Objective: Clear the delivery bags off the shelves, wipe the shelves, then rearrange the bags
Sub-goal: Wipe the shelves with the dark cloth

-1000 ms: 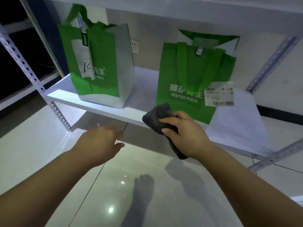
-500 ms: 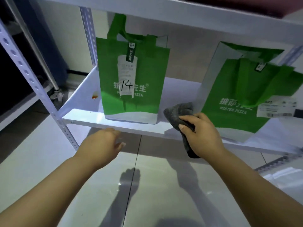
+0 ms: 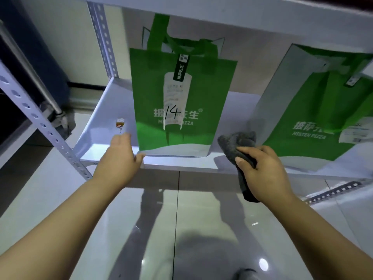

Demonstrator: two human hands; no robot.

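On the shelf (image 3: 101, 118), two delivery bags: bag marked 14 (image 3: 181, 98) upright toward its left, second bag (image 3: 323, 110) tilted at its right. One grey cloth (image 3: 236, 142) gripped in the right hand (image 3: 266, 174) at the shelf's front edge; left hand (image 3: 119, 160) there too, fingers loosely straight, empty. One orange spot (image 3: 120, 124), perhaps a stain, near the shelf's left end.

Frame edge cuts right bag (image 3: 314, 110); its top hidden under upper shelf (image 3: 242, 15). Print on its label (image 3: 352, 134) too small to read. On left bag (image 3: 181, 93), receipt (image 3: 174, 98) covers middle of logo; only "14" legible. Middle of cloth (image 3: 236, 141) hidden in my right hand (image 3: 264, 170). My left hand (image 3: 119, 158): thumb near bag corner, contact unclear. Small orange thing (image 3: 120, 123) on shelf (image 3: 105, 118) too small to name. Bottom edge cuts my forearms.
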